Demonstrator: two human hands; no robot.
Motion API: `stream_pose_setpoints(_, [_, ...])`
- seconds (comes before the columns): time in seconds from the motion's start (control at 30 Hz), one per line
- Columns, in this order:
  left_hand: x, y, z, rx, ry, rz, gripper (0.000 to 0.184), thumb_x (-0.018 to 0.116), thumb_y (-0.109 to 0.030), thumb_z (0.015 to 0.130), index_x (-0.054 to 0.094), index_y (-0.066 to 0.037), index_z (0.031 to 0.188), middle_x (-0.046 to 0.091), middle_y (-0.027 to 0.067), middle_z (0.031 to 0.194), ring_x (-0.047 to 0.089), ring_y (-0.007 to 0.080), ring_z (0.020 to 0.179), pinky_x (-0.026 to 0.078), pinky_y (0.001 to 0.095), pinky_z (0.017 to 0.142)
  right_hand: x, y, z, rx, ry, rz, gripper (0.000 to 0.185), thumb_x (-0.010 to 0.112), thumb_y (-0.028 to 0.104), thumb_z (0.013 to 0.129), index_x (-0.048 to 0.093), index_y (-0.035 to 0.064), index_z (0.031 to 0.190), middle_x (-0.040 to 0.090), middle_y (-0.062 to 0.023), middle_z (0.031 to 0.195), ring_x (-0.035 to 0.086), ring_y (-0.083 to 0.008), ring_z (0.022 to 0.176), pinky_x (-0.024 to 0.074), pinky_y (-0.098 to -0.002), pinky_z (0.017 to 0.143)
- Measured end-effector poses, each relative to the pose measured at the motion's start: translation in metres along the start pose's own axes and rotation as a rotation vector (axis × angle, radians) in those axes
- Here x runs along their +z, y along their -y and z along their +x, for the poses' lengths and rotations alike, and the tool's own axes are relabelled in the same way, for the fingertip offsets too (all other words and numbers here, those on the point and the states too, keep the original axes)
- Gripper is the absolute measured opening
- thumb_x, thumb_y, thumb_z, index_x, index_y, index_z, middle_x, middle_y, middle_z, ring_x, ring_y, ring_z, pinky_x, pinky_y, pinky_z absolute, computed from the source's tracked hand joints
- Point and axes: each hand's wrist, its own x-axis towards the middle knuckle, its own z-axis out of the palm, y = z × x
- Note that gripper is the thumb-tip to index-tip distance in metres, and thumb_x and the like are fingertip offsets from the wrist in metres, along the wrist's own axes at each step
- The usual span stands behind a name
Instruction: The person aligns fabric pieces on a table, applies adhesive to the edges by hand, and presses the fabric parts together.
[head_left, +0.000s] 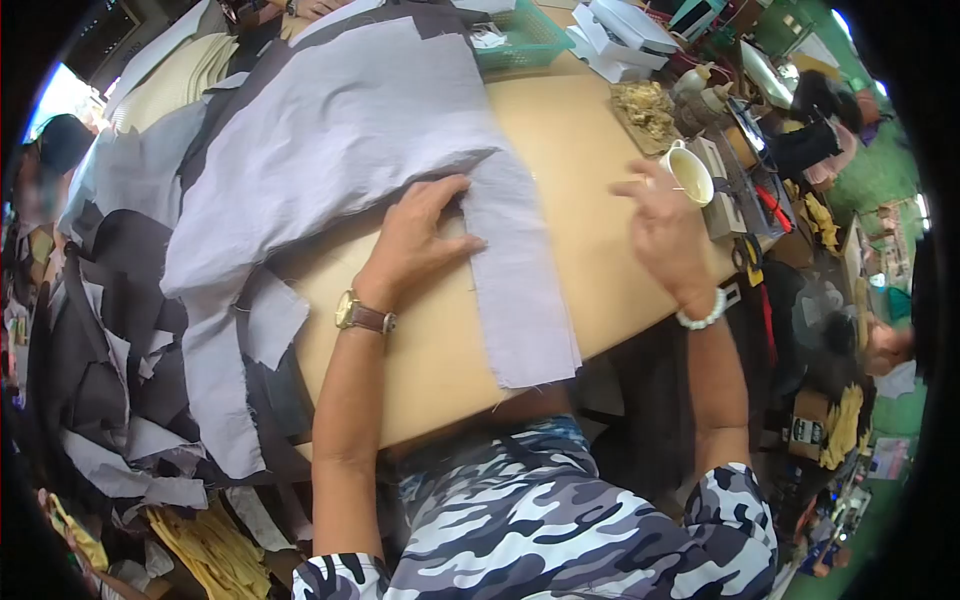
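My left hand point(418, 240) rests on the tan tabletop point(570, 150), thumb apart from the fingers, fingertips at the inner edge of a large pale grey cloth point(340, 120). A straight strip of that cloth runs down past my thumb to the table's front edge. My right hand point(662, 235) is at the table's right side, beside a white cup point(688, 175) with pale contents. Its fingers are smeared by motion; whether they hold anything is unclear. A thin pale stick shows between this hand and the cup.
Dark and grey cloth pieces point(130, 260) are heaped on the left. A green basket point(525, 40), white boxes point(625, 40), a crumb-covered board point(645, 115), bottles and yellow-handled scissors point(748, 260) lie along the far and right sides. Another person's hand point(318, 8) shows at the top.
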Motion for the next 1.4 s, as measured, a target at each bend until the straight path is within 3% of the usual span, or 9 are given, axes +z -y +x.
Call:
stream_pose_setpoints(0.07, [0.001, -0.002, 0.0, -0.032, 0.018, 0.001, 0.075, 0.082, -0.033, 0.065, 0.051, -0.008, 0.129, 0.059, 0.0112, 0.117, 0.052, 0.0298, 0.109, 0.042, 0.0394, 0.093, 0.035, 0.035, 0.008, -0.108, 0.02, 0.319, 0.037, 0.045, -0.006, 0.07, 0.065, 0.0032, 0.1, 0.059, -0.0169, 0.11, 0.058, -0.0339, 0.098, 0.0463, -0.0384, 0.088])
stream_pose_setpoints(0.13, [0.002, -0.006, -0.003, -0.059, 0.015, 0.096, 0.083, 0.082, -0.036, 0.063, 0.047, -0.009, 0.133, 0.058, 0.0115, 0.119, 0.051, 0.0307, 0.111, 0.041, 0.0413, 0.094, 0.061, 0.059, 0.016, -0.076, 0.179, 0.543, 0.041, 0.041, -0.01, 0.074, 0.063, 0.0006, 0.107, 0.058, -0.0172, 0.112, 0.056, -0.0305, 0.106, 0.0439, -0.0352, 0.092])
stream_pose_setpoints(0.23, [0.003, 0.002, -0.004, -0.043, 0.011, 0.208, 0.097, 0.082, -0.043, 0.061, 0.039, -0.009, 0.141, 0.057, 0.0115, 0.123, 0.047, 0.0316, 0.117, 0.038, 0.0466, 0.093, 0.107, 0.059, 0.023, 0.034, 0.181, 0.784, 0.045, 0.039, -0.01, 0.073, 0.063, 0.0006, 0.109, 0.058, -0.0159, 0.11, 0.056, -0.0292, 0.106, 0.0429, -0.0343, 0.094])
stream_pose_setpoints(0.3, [0.004, 0.0, -0.006, -0.017, -0.027, 0.31, 0.097, 0.081, -0.045, 0.061, 0.039, -0.007, 0.14, 0.06, 0.0093, 0.116, 0.049, 0.0285, 0.113, 0.039, 0.046, 0.086, 0.12, 0.058, 0.022, 0.023, 0.106, 0.747, 0.044, 0.04, -0.008, 0.072, 0.064, 0.0017, 0.108, 0.059, -0.0172, 0.108, 0.055, -0.0323, 0.104, 0.0437, -0.0369, 0.093])
stream_pose_setpoints(0.43, [0.006, 0.002, -0.006, -0.074, 0.028, 0.297, 0.107, 0.081, -0.049, 0.059, 0.031, -0.008, 0.144, 0.057, 0.012, 0.125, 0.043, 0.0344, 0.123, 0.038, 0.0525, 0.09, 0.123, 0.059, 0.019, 0.073, 0.113, 0.743, 0.045, 0.041, -0.007, 0.073, 0.066, 0.0036, 0.109, 0.058, -0.0162, 0.106, 0.055, -0.0328, 0.102, 0.0442, -0.0381, 0.091])
stream_pose_setpoints(0.53, [0.006, 0.002, -0.007, -0.112, 0.076, 0.308, 0.112, 0.081, -0.051, 0.057, 0.027, -0.007, 0.145, 0.054, 0.0134, 0.129, 0.04, 0.0377, 0.127, 0.037, 0.0548, 0.092, 0.131, 0.057, 0.018, -0.048, 0.056, 0.612, 0.044, 0.042, -0.006, 0.074, 0.066, 0.0049, 0.109, 0.058, -0.0135, 0.104, 0.056, -0.0312, 0.098, 0.0447, -0.0377, 0.089])
stream_pose_setpoints(0.83, [0.006, 0.003, -0.007, -0.117, 0.087, 0.289, 0.12, 0.082, -0.053, 0.054, 0.024, -0.004, 0.146, 0.052, 0.0141, 0.132, 0.038, 0.04, 0.128, 0.036, 0.0562, 0.093, 0.129, 0.06, 0.02, -0.152, 0.068, 0.336, 0.034, 0.049, 0.001, 0.08, 0.066, 0.0061, 0.109, 0.056, -0.0106, 0.101, 0.055, -0.028, 0.093, 0.046, -0.0377, 0.083])
stream_pose_setpoints(0.93, [0.003, 0.001, -0.006, -0.17, 0.136, 0.236, 0.123, 0.083, -0.052, 0.053, 0.019, -0.007, 0.148, 0.047, 0.0136, 0.138, 0.034, 0.0402, 0.131, 0.031, 0.0609, 0.1, 0.125, 0.059, 0.019, -0.22, 0.043, 0.301, 0.032, 0.051, 0.004, 0.081, 0.066, 0.006, 0.108, 0.056, -0.0117, 0.1, 0.055, -0.0286, 0.091, 0.0463, -0.0379, 0.082])
stream_pose_setpoints(1.4, [0.003, -0.002, -0.008, -0.133, 0.141, 0.29, 0.129, 0.085, -0.054, 0.046, 0.022, -0.004, 0.147, 0.047, 0.0153, 0.138, 0.033, 0.0418, 0.132, 0.032, 0.0591, 0.098, 0.127, 0.051, 0.026, -0.274, 0.074, 0.331, 0.026, 0.053, 0.004, 0.079, 0.067, 0.0057, 0.101, 0.059, -0.0133, 0.095, 0.057, -0.0299, 0.091, 0.0474, -0.0385, 0.081])
